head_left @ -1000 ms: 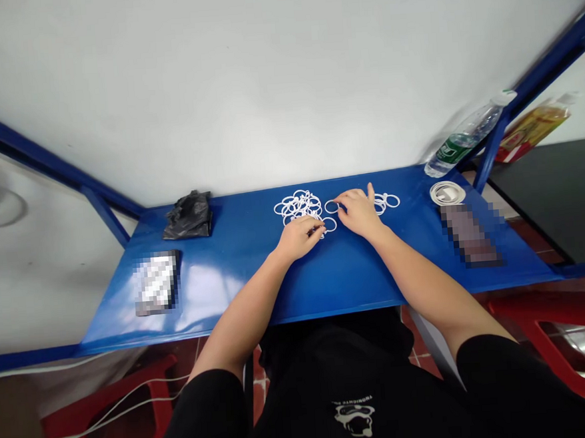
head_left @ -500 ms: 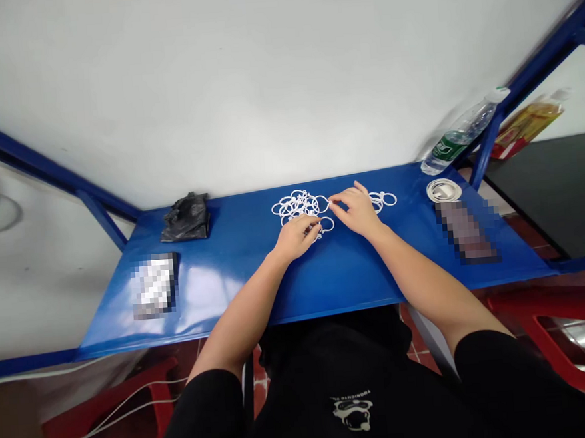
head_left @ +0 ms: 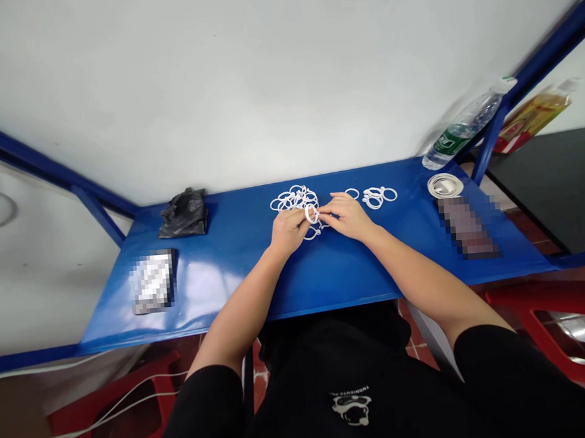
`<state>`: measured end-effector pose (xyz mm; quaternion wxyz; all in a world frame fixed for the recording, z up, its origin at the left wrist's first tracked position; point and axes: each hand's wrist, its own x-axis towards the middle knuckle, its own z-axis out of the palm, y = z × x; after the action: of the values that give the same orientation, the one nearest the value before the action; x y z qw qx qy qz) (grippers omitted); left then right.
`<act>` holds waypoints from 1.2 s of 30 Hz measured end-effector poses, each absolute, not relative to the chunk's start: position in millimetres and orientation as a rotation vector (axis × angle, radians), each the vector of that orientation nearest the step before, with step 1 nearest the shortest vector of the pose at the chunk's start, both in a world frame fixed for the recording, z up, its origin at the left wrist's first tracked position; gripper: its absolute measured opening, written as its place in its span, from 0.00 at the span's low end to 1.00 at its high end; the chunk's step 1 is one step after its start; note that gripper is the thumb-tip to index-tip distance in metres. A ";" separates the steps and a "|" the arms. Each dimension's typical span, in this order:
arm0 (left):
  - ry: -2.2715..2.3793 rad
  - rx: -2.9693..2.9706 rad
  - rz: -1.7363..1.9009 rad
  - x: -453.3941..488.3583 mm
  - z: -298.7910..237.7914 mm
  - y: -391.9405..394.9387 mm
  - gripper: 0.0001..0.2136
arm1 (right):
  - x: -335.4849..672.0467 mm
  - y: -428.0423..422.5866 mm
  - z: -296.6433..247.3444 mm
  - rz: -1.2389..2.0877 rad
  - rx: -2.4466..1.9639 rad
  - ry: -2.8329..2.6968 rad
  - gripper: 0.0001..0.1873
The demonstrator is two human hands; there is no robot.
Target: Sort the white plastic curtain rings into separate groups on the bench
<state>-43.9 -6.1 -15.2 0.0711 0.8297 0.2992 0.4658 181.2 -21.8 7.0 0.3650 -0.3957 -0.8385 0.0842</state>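
Note:
My left hand (head_left: 287, 231) is closed in a pinch on a thin white ring (head_left: 311, 213) with a small knob, raised in front of the pile. From the other side my right hand (head_left: 346, 216) meets it, thumb and fingertips closed at the ring's right edge. There may be two rings overlapping there; I cannot tell. Behind my left hand lies a tangled pile of white rings (head_left: 291, 198) on the blue table. Just below the fingers rests another white ring (head_left: 311, 233), partly covered.
Right of my right hand lie a small group of white rings (head_left: 374, 198) and a single ring (head_left: 352, 193). A black plastic bag (head_left: 184, 213) sits at left, above a blurred-out item (head_left: 154, 282). A coiled white cable (head_left: 444, 186) and a water bottle (head_left: 459, 134) stand at right.
My hands have come together, with a white ring now upright between them. My right hand has moved slightly left and down, and the rings by its wrist show more fully.

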 end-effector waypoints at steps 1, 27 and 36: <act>0.904 2.500 1.416 -43.9 -15.6 -5.7 0.09 | 181.6 -21.8 7.6 0.218 -1.025 -2.158 0.13; 0.914 2.457 1.221 -41.3 -10.9 -10.8 0.09 | 192.3 -20.1 21.2 0.149 -1.062 -2.187 0.11; 0.963 2.463 1.181 -41.5 -21.3 -1.8 0.07 | 290.8 1.5 27.7 -0.115 -1.536 -2.068 0.17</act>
<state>-41.5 -1.8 -21.3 0.1222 0.8441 0.3299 0.4047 290.8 1.5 27.7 0.2778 -0.5722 -0.7705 -0.0427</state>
